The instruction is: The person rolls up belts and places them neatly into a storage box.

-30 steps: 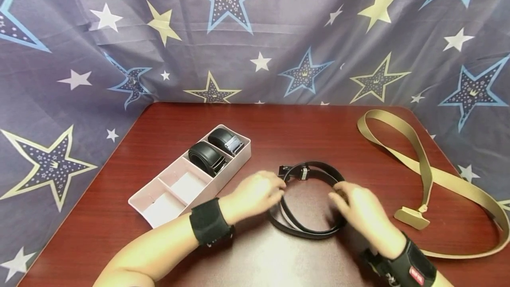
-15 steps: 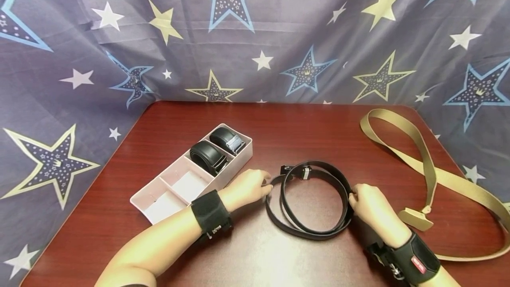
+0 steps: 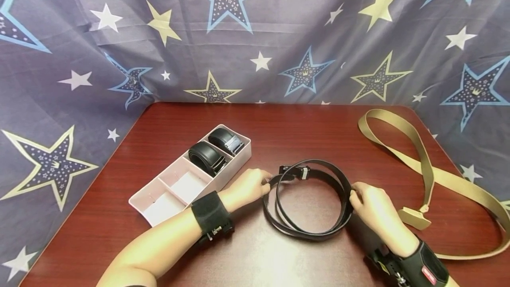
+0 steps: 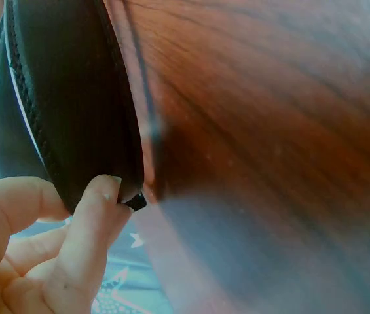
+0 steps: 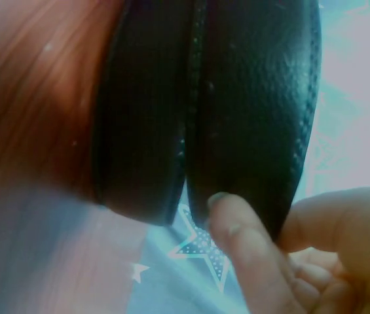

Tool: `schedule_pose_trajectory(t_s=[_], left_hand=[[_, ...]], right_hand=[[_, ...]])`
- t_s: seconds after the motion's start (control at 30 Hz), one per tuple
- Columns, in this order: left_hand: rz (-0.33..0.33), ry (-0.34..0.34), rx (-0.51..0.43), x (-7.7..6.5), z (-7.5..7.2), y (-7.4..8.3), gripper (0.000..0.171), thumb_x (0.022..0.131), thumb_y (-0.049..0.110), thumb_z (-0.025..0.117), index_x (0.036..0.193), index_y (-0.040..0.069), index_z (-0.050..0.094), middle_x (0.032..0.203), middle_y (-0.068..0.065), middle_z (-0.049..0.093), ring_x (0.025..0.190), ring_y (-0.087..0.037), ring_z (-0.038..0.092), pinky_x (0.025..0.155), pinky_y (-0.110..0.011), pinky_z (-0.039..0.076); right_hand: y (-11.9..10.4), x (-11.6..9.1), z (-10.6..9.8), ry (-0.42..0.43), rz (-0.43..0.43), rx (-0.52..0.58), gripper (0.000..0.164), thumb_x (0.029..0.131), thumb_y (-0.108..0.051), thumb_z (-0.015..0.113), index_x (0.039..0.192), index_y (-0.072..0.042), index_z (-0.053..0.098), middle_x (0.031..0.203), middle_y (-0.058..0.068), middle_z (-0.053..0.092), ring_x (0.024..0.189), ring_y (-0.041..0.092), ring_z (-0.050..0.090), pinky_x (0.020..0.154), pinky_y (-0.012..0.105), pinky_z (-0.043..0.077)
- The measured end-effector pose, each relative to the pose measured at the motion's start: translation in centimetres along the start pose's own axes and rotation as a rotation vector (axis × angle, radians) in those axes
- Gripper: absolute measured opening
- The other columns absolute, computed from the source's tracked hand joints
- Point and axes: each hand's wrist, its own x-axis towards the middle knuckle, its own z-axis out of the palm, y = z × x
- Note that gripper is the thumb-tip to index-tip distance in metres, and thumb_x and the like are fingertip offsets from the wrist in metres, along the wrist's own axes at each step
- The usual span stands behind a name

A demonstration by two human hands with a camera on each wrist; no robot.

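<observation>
A black leather belt (image 3: pixel 311 234) lies loosely coiled on the table, its edges stitched and its dark buckle (image 3: pixel 294 172) at the far side of the loops. My left hand (image 3: pixel 248 187) pinches the left side of the coil between thumb and fingers; the left wrist view shows the thumb flat against the belt (image 4: pixel 73 98). On the opposite side, my right hand (image 3: pixel 372 205) pinches the coil's right edge. Two layers of the belt (image 5: pixel 250 98) stand side by side in the right wrist view, the fingers gripping the outer one.
Left of the coil is a pink divided box (image 3: pixel 231 172) with two rolled black belts, one (image 3: pixel 204 157) in a middle section and one (image 3: pixel 223 140) at the far end. A tan webbing belt (image 3: pixel 454 180) sprawls along the right side. A starry curtain (image 3: pixel 255 34) hangs behind the table.
My right hand has moved outward to the coil's right edge and gripped it. My left hand has shifted slightly left to the coil's outer edge. The loops have spread wider and shifted.
</observation>
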Motion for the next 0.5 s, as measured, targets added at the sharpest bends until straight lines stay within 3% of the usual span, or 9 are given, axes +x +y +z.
schedule_pose_trajectory(t_s=[0.23,0.5], left_hand=[[-0.017,0.024,0.006,-0.8,-0.6,-0.1,0.025,0.083,0.003,0.066,0.107,-0.001,0.074,0.093,-0.012,0.077,0.080,-0.020,0.070,0.073,-0.033,0.056],[-0.028,0.108,-0.025,-2.5,-2.3,0.4,0.030,0.080,0.000,0.064,0.109,0.000,0.071,0.074,0.000,0.060,0.064,-0.010,0.047,0.059,-0.024,0.038]], right_hand=[[-0.4,0.0,-0.4,0.030,0.007,0.039,0.014,0.090,0.000,0.059,0.096,0.003,0.072,0.077,0.009,0.072,0.067,0.020,0.059,0.064,0.038,0.047],[-0.6,0.0,-1.0,-0.051,0.068,0.107,0.020,0.093,-0.003,0.055,0.101,0.006,0.071,0.070,0.003,0.072,0.056,0.011,0.063,0.060,0.027,0.045]])
